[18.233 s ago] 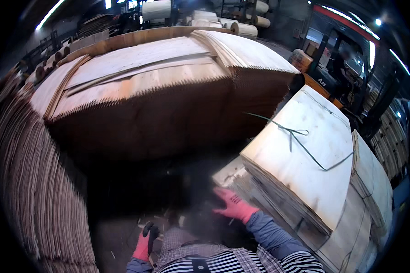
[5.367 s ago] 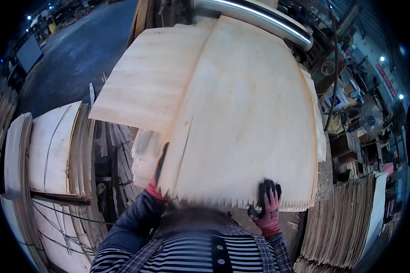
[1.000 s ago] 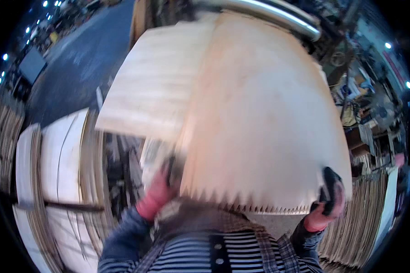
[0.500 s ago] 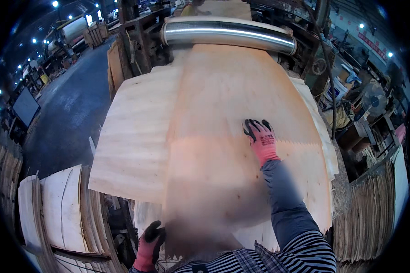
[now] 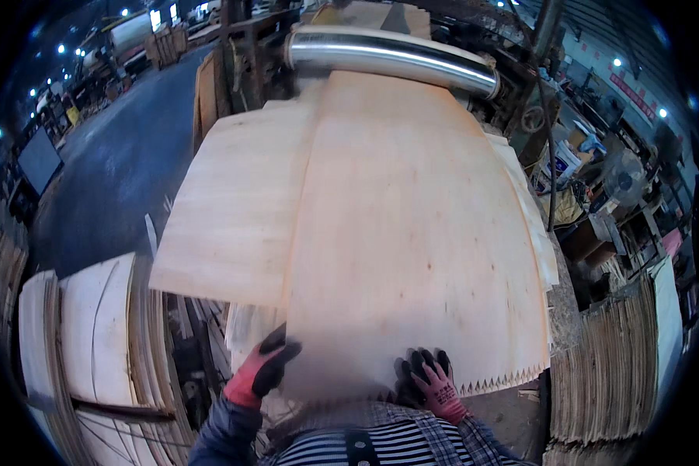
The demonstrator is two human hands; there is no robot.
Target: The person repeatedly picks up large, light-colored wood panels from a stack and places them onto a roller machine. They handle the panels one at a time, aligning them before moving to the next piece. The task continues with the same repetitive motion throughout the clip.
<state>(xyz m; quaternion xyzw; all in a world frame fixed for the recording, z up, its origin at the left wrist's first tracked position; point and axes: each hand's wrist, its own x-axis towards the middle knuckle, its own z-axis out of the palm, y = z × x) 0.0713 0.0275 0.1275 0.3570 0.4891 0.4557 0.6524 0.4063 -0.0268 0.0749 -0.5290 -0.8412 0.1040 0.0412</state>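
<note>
A broad, pale wood veneer sheet (image 5: 412,225) lies before me, its near edge jagged. At its lower left edge is my left hand (image 5: 260,371) in a pink glove with black fingers, closed on the sheet's edge; part of the grip is hidden. My right hand (image 5: 433,386), gloved alike, rests on the sheet close to the jagged edge, palm down with fingers apart. Another veneer sheet (image 5: 225,202) sticks out on the left, partly under the first. A blurred patch covers the sheet's near part between my hands.
Across the far end runs a shiny metal roller (image 5: 396,58) in a dark machine frame. Upright veneer stacks stand at the lower left (image 5: 97,334) and lower right (image 5: 602,373). A dark floor aisle (image 5: 124,171) stretches along the left. A fan (image 5: 624,180) and clutter stand at the right.
My right hand has come back from mid-sheet to the near edge. My left hand has moved slightly forward. The jagged line across the middle no longer shows; a jagged edge appears near me.
</note>
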